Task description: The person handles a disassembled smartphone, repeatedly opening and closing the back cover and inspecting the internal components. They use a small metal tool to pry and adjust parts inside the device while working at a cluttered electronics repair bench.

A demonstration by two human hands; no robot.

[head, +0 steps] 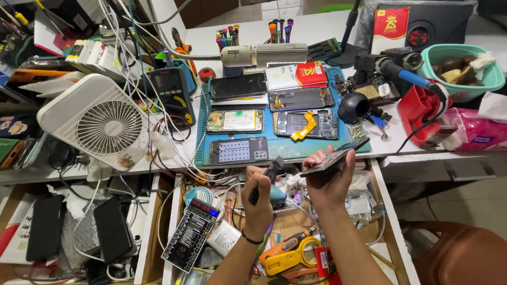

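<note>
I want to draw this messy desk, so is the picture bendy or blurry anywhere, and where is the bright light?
Head view: the wide lens bows the bench edge and pushes the white fan outward at the side; the gooseneck lamp throws bright light on the blue mat; the left hand, holding a black tool, and the right hand, holding a phone, look sharp; the drawers below are dimmer.

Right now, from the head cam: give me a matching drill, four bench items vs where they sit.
Items:
1. white fan
2. green bowl
3. black multimeter
4. phone

Places:
A. held in the right hand, over the open drawer
B. far right of the bench, beside a pink tissue pack
C. left of the bench, lying face up
D. between the fan and the blue work mat

Pairs: 1-C, 2-B, 3-D, 4-A
</note>
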